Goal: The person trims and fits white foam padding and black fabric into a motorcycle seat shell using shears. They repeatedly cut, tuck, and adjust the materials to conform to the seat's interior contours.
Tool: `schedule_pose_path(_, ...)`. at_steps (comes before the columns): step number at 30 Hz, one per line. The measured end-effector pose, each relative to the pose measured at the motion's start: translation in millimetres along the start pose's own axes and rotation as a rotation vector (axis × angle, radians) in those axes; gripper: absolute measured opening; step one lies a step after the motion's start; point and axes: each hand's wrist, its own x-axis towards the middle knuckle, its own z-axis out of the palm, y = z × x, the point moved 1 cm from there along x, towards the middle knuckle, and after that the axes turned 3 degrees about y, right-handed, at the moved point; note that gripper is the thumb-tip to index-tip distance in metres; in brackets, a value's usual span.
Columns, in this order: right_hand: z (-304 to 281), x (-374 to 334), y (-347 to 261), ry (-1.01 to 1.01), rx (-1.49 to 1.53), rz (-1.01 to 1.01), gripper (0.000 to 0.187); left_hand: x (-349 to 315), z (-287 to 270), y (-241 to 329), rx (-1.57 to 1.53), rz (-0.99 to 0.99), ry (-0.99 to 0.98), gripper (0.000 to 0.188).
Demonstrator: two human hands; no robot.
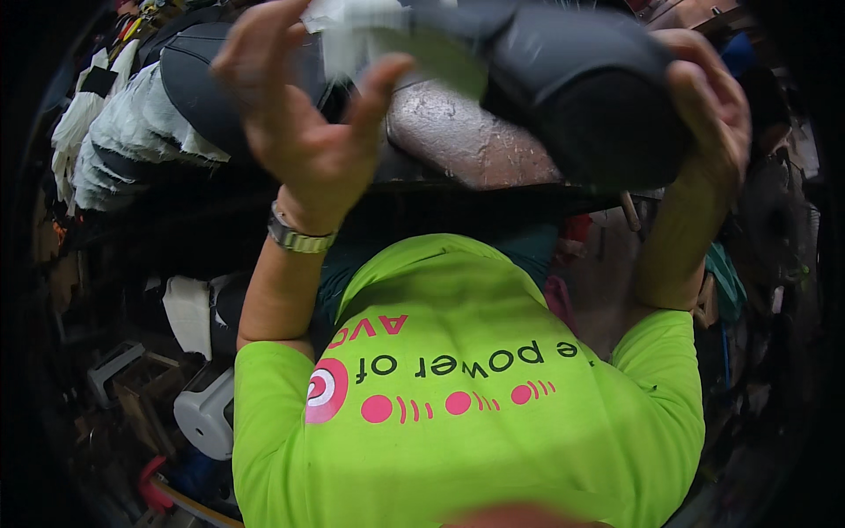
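Note:
My right hand (717,114) grips the outer end of a black shoe upper (598,88), its seamed, rounded end toward me. The upper is blurred, and a pale green inner face shows along its left part. My left hand (304,123), with a metal-band watch on the wrist, is raised at the upper left. Its thumb stands apart from the fingers, which are smeared and run close to a white frayed cloth edge (343,44). Beneath the upper lies a worn, scuffed pinkish-brown block (466,136) on the work surface.
A pile of black pieces with white frayed fabric (132,154) lies at the left. Lower left are a white plastic stool (207,418) and a small wooden stool (145,392). A green cloth (722,282) hangs at the right.

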Motion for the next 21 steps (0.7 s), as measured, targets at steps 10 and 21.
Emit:
schedule_pose_path(10,159.1,-6.1,120.0,-0.369,-0.487,-0.634,0.031,-4.8,-106.9,-61.3,-0.542,-1.158,0.253,0.067)
schedule_pose_path(21,185.8,-17.6,170.2,-0.350,-0.359,-0.340,0.027,-24.4,-118.8,-78.4,-0.191,-0.924,0.052,0.034)
